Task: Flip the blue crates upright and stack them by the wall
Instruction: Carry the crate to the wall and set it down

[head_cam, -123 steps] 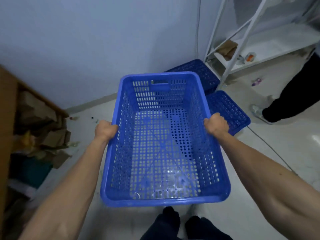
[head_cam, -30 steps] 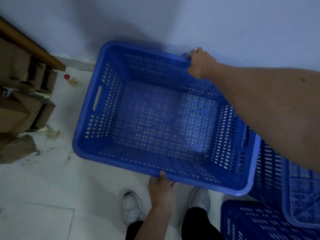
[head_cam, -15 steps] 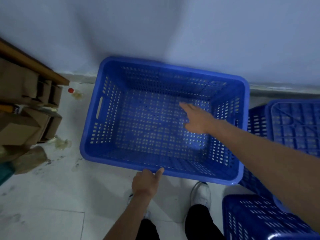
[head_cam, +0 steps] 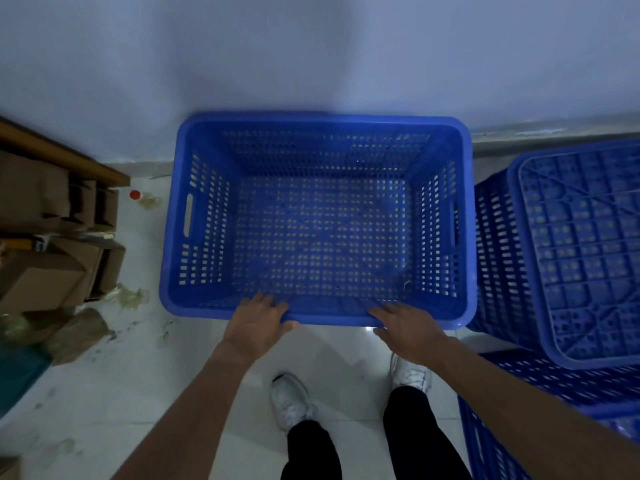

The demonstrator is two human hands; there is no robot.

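An upright blue crate [head_cam: 207, 306] stands on the floor with its far side against the wall. My left hand [head_cam: 258, 323] holds the near rim, fingers curled over it and thumb outside. On the same rim, further right, my right hand [head_cam: 405, 327] has its fingers on top and its thumb below. Immediately to the right of this crate an upside-down blue crate [head_cam: 581, 251] rests on another blue crate [head_cam: 554, 407] at the lower right.
Cardboard boxes [head_cam: 45, 271] and a wooden board [head_cam: 62, 150] fill the left side. A small red-capped bottle [head_cam: 136, 195] lies by the wall. My white shoes [head_cam: 291, 400] stand on the tiled floor just behind the crate.
The crate has come down flat on the floor, square to the wall. My right hand moved from the inside of the crate back to the near rim, beside my left hand.
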